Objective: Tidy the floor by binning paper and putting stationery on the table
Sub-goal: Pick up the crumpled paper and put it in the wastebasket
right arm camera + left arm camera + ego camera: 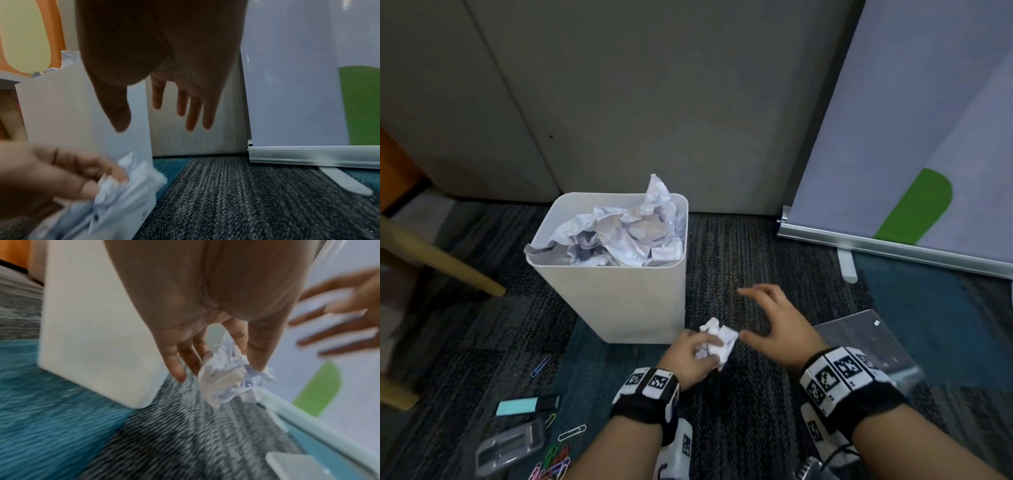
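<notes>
My left hand [690,356] grips a crumpled white paper ball [717,342] just above the carpet, in front of the right corner of the white bin [616,301]. In the left wrist view the fingers [255,353] pinch the paper ball [224,379]. My right hand [774,325] hovers beside it, fingers spread, holding nothing; in the right wrist view its fingers [193,110] hang straight. The bin is heaped with crumpled paper [626,233]. On the floor at lower left lie a teal highlighter [527,406], coloured paper clips [554,462] and a clear plastic case [510,448].
A roll-up banner [914,154] with a metal base bar stands at right. A wooden table leg [441,260] slants in at left. A clear plastic sheet [866,342] lies under my right wrist. Grey cabinet panels [654,102] back the bin.
</notes>
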Action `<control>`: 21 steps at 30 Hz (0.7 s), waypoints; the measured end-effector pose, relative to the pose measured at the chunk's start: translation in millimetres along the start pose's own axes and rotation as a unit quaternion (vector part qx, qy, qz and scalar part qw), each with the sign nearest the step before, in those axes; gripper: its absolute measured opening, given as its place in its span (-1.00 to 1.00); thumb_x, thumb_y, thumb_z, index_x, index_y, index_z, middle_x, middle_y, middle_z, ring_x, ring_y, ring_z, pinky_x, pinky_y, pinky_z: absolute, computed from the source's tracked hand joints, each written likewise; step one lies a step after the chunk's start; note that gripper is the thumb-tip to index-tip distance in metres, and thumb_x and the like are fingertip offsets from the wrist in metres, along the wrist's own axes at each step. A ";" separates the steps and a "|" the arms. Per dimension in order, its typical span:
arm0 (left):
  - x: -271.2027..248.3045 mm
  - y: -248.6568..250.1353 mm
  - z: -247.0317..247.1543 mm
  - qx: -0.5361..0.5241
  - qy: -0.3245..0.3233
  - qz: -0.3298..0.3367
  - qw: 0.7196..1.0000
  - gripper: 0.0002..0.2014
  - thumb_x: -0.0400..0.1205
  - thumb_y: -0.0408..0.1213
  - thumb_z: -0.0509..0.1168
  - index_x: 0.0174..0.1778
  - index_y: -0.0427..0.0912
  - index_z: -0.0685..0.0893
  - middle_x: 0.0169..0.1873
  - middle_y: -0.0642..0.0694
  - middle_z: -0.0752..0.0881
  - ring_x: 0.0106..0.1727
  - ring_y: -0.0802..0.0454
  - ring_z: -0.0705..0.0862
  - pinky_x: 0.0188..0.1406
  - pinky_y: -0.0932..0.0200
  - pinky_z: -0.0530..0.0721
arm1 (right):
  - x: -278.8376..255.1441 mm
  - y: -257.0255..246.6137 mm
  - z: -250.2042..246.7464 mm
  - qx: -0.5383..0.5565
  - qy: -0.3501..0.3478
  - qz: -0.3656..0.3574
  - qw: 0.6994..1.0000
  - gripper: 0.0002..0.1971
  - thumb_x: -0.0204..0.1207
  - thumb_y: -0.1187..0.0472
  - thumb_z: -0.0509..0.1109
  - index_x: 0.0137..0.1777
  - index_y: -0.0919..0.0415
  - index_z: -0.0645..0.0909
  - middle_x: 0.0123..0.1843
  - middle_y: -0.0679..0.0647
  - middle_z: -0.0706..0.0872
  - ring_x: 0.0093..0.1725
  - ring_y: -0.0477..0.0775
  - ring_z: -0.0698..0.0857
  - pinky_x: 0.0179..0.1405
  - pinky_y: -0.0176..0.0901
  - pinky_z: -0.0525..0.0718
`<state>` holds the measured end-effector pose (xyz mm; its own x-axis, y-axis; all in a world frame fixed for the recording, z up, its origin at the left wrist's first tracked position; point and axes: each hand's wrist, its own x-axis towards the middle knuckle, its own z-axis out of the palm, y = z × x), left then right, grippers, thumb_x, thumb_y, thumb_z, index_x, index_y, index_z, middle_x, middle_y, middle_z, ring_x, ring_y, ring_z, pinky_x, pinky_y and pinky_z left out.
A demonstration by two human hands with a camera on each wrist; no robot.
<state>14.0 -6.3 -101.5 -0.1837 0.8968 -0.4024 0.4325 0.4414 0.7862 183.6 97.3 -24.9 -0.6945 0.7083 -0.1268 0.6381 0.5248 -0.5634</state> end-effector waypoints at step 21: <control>-68.2 114.8 -77.5 0.003 0.348 0.261 0.900 -0.67 0.54 -0.41 0.29 -0.12 0.17 0.81 0.17 0.28 0.59 0.31 0.25 0.49 0.34 0.27 0.47 | 17.0 -93.4 -82.6 0.227 0.211 -0.100 0.945 -0.78 0.42 0.24 0.52 -0.04 -0.08 0.61 0.01 -0.09 0.60 -0.29 -0.18 0.64 -0.20 -0.42 0.60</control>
<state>7.8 -14.5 52.6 -0.4624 0.7841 0.4141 0.6241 -0.0440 0.7801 139.6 99.3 93.0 -0.5299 0.7925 0.3020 0.2334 0.4786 -0.8464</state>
